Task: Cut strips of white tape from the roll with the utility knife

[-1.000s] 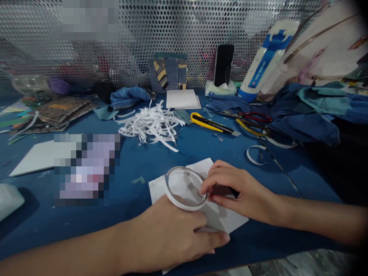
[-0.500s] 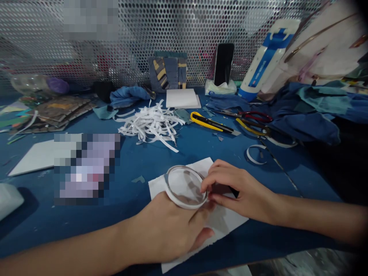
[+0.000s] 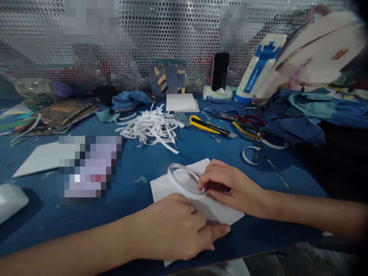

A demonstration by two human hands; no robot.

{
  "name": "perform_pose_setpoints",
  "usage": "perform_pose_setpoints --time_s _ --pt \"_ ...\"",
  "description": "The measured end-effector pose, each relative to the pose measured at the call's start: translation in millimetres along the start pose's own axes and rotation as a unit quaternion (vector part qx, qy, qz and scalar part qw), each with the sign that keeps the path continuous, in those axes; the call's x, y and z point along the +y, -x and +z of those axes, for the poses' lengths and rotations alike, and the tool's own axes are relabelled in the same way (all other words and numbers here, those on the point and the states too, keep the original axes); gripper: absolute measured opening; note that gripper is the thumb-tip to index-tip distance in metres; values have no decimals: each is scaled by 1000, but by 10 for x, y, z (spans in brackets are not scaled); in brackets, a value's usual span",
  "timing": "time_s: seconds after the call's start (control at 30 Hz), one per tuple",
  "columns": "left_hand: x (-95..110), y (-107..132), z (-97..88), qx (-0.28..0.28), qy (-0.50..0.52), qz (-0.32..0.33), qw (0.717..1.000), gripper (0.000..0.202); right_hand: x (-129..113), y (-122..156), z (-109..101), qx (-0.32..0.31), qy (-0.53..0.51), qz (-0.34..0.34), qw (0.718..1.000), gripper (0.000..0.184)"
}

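My right hand (image 3: 230, 188) pinches the right edge of a thin white ring that looks like a roll of tape (image 3: 184, 186). The ring is tilted above a sheet of white paper (image 3: 162, 188) on the blue table. My left hand (image 3: 184, 226) rests on the near part of that sheet, with one finger stretched out towards the right along its lower edge. Its other fingers are curled or hidden, and I see nothing held in it. Any tape between the ring and the paper is too hard to make out.
A pile of white paper strips (image 3: 151, 128) lies beyond the sheet. To its right are a yellow box cutter (image 3: 211, 125) with its blade out and scissors (image 3: 250, 120). Behind stand a phone (image 3: 220, 71) and a bottle (image 3: 258, 71); a blurred flat object (image 3: 92, 168) lies left.
My left hand has moved down and right, away from the ring, and a finger now stretches along the paper. The ring has tipped more on edge in my right hand. The view has shifted slightly.
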State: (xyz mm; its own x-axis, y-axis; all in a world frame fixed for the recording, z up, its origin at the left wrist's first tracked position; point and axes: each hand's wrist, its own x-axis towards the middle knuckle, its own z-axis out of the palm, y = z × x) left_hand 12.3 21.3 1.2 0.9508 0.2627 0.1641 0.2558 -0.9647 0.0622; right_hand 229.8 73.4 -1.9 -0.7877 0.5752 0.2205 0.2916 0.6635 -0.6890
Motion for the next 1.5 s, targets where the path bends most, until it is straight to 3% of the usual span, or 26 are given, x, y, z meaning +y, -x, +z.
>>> perform_pose_setpoints --time_s 0.1,0.17,0.37,0.53,1.23,1.4,1.5 --pt "1 1 -2 1 4 -1 1000 38 34 -51 -29 13 67 -46 997 7" --pt "8 3 -3 13 6 0 1000 36 60 -105 -64 20 94 -66 993 16" --pt "25 8 -8 23 10 -5 1000 34 185 -333 -110 44 1 -3 999 24" --pt "16 4 -4 22 30 -10 999 33 321 -456 -67 68 -48 16 996 15" --pt "7 3 11 5 44 -25 999 33 446 -450 -2 59 -25 11 998 10" --pt "-54 36 -38 22 78 11 997 29 442 -441 11 55 -25 12 998 9" --pt "-171 61 -66 19 64 -39 997 35 439 -445 17 57 -26 8 998 6"
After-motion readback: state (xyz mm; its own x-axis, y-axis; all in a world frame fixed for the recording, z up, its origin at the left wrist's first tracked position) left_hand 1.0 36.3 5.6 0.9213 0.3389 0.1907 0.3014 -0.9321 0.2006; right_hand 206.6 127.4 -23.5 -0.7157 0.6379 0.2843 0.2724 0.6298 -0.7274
